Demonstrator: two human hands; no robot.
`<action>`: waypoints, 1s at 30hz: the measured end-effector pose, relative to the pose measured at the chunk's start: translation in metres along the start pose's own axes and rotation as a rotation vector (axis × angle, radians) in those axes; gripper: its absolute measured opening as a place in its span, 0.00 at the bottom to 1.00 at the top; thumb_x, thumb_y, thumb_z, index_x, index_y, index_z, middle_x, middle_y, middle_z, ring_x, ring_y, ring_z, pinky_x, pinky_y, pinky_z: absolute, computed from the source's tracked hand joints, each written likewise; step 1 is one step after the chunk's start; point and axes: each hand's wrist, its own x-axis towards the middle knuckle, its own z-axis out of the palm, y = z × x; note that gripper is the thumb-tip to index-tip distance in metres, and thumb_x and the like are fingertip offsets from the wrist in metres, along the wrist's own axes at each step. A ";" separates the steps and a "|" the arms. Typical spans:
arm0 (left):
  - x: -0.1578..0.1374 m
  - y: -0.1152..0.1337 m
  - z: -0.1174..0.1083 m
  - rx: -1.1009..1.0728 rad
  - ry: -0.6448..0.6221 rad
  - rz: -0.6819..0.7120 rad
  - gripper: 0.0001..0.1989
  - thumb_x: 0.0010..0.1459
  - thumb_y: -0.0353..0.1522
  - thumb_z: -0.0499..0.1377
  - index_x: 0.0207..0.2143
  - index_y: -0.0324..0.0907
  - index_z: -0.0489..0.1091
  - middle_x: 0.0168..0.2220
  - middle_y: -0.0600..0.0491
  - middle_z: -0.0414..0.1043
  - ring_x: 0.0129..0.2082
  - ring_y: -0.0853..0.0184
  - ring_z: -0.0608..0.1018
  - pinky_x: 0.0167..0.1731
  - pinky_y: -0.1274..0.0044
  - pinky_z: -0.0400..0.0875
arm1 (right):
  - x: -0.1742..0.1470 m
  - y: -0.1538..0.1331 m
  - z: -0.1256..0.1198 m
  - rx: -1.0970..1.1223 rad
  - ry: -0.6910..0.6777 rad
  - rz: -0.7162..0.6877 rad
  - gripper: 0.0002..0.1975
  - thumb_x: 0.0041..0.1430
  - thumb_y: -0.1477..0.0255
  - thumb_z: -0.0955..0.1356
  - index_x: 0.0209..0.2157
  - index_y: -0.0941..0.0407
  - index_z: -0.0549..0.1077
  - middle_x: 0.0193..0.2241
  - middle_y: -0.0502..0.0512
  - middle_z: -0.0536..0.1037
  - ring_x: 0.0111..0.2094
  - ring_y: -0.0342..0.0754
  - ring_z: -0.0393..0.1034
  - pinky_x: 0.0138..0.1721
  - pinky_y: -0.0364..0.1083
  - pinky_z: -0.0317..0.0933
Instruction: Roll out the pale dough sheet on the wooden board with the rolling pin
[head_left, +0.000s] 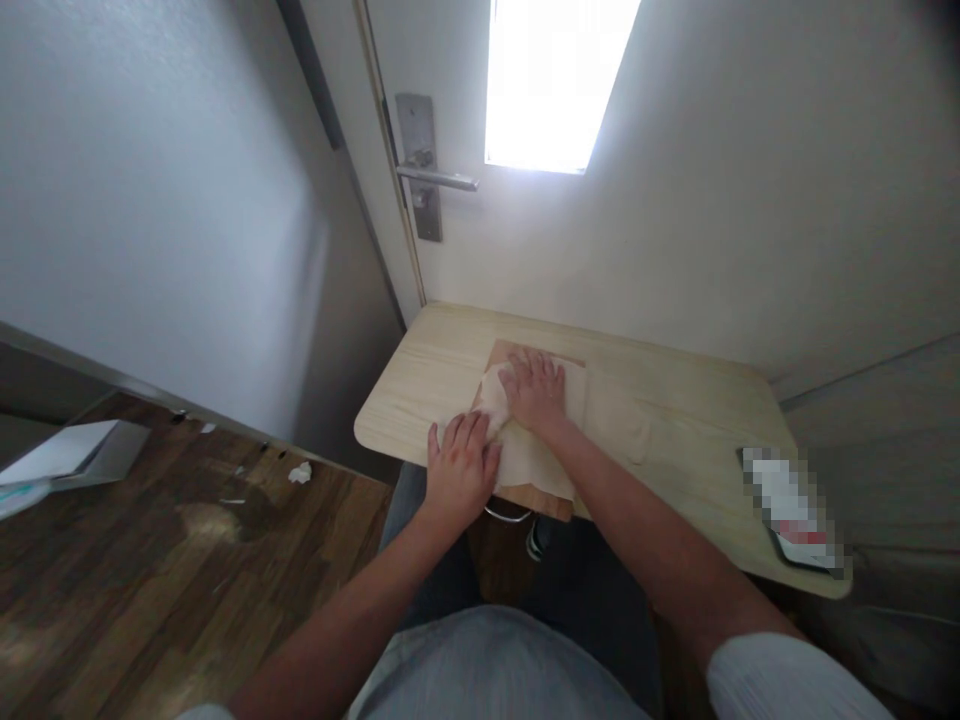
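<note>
A cream-coloured sheet (536, 462), paper or thin cloth, lies over a flat brown piece (536, 499) on the small wooden table. The brown piece shows at the top and bottom of the sheet and sticks out past the table's front edge; I cannot tell whether it is a board or a paper bag. My right hand (535, 388) lies flat on the sheet's upper part with its fingers spread. At the sheet's left edge rests my left hand (459, 463), fingers apart, beside a crumpled part of the sheet between both hands.
The pale wooden table (682, 420) stands against a door with a metal handle (442, 178). A partly blurred flat object, perhaps a phone (795, 510), lies at its right end. On the wooden floor at left are a white box (112, 455) and paper scraps (300, 472).
</note>
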 end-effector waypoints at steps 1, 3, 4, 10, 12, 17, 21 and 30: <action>0.001 -0.003 0.001 -0.002 -0.007 -0.007 0.21 0.70 0.39 0.50 0.62 0.46 0.64 0.63 0.45 0.68 0.64 0.54 0.67 0.65 0.52 0.51 | 0.005 -0.003 0.002 -0.002 0.006 -0.013 0.27 0.73 0.57 0.53 0.66 0.51 0.63 0.69 0.59 0.60 0.68 0.61 0.49 0.65 0.65 0.42; 0.004 -0.008 0.001 -0.008 -0.021 -0.033 0.23 0.69 0.41 0.50 0.63 0.47 0.63 0.64 0.45 0.68 0.65 0.54 0.66 0.66 0.52 0.50 | 0.014 -0.010 0.006 -0.008 0.010 -0.035 0.28 0.73 0.57 0.52 0.67 0.50 0.62 0.69 0.58 0.60 0.68 0.60 0.49 0.65 0.64 0.42; 0.006 -0.011 0.001 -0.012 -0.026 -0.047 0.23 0.69 0.41 0.50 0.64 0.47 0.62 0.64 0.45 0.68 0.65 0.54 0.66 0.66 0.52 0.50 | 0.020 -0.013 0.008 -0.010 0.011 -0.044 0.27 0.73 0.57 0.52 0.67 0.50 0.62 0.69 0.58 0.60 0.68 0.60 0.49 0.65 0.64 0.42; 0.016 -0.029 -0.001 -0.047 -0.021 -0.095 0.20 0.66 0.40 0.55 0.59 0.46 0.67 0.56 0.45 0.74 0.58 0.54 0.72 0.66 0.56 0.53 | 0.051 -0.036 0.017 0.003 -0.036 -0.027 0.29 0.72 0.55 0.52 0.66 0.51 0.64 0.67 0.60 0.63 0.66 0.63 0.53 0.63 0.66 0.43; 0.018 -0.034 -0.001 -0.066 -0.015 -0.100 0.20 0.66 0.39 0.56 0.58 0.45 0.68 0.52 0.46 0.76 0.55 0.55 0.74 0.63 0.59 0.58 | 0.061 -0.044 0.020 0.006 -0.054 -0.017 0.29 0.72 0.54 0.53 0.66 0.52 0.64 0.66 0.61 0.64 0.66 0.64 0.53 0.64 0.68 0.42; 0.022 -0.047 0.001 -0.099 0.001 -0.127 0.19 0.66 0.40 0.56 0.57 0.43 0.68 0.51 0.46 0.77 0.52 0.55 0.75 0.57 0.63 0.64 | 0.080 -0.059 0.026 0.009 -0.068 0.000 0.30 0.72 0.54 0.54 0.64 0.54 0.67 0.64 0.63 0.67 0.64 0.65 0.56 0.63 0.70 0.41; 0.022 -0.050 0.000 -0.100 -0.012 -0.156 0.19 0.67 0.40 0.56 0.57 0.44 0.69 0.51 0.46 0.77 0.52 0.55 0.76 0.55 0.63 0.65 | 0.084 -0.062 0.028 0.024 -0.061 0.009 0.29 0.72 0.55 0.54 0.61 0.56 0.69 0.61 0.65 0.70 0.61 0.64 0.59 0.62 0.70 0.44; 0.015 -0.034 -0.004 -0.136 0.016 -0.102 0.18 0.67 0.41 0.56 0.55 0.44 0.69 0.51 0.48 0.77 0.52 0.57 0.75 0.54 0.64 0.65 | 0.037 -0.033 0.011 -0.013 -0.007 0.022 0.28 0.72 0.55 0.53 0.61 0.55 0.69 0.62 0.63 0.69 0.64 0.64 0.55 0.63 0.69 0.40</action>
